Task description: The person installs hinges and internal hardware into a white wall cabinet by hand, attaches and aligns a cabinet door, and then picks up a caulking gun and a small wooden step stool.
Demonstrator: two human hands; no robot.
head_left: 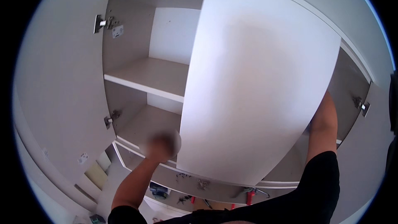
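Observation:
A large white cabinet door panel stands across the middle of the open cabinet, tilted a little. My left hand is at the lower compartment's front, beside the panel's lower left edge. It is blurred, so its fingers cannot be made out, nor whether it touches the panel. My right forearm reaches in behind the panel's right edge, and that hand is hidden. The left compartments have a middle shelf with a pale front edge.
Open doors hang at the left and right, on metal hinges. Below the cabinet, a ledge carries screws, red-handled tools and a dark blue tool. Yellowish board pieces lean at lower left.

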